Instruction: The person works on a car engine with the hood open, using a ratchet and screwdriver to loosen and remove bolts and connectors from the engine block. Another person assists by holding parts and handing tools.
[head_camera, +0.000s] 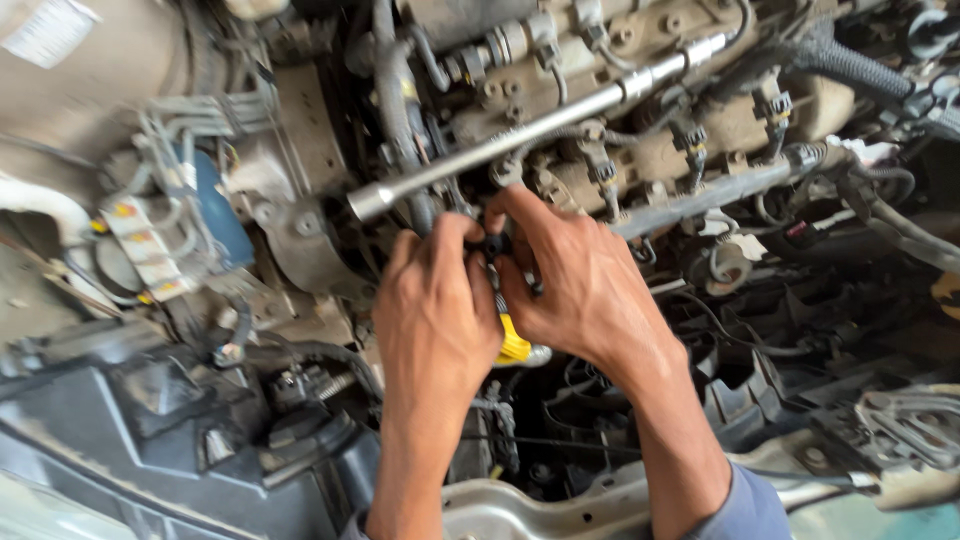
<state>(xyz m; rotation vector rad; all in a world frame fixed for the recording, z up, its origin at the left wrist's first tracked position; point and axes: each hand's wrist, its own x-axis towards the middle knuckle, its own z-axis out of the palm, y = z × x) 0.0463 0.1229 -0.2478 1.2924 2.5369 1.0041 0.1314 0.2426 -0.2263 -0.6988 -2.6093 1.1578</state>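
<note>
Two bare forearms are reaching up from the bottom edge into an open car engine bay. The left hand (435, 315) and right hand (580, 285) are meeting at the centre, fingers pinching closed together around a small black connector (494, 245), seemingly steadying it from both sides. A yellow-tipped part (513, 343) is showing just below. A long steel socket bar (520, 135) is resting diagonally across the dusty engine (650, 150), near the hands.
</note>
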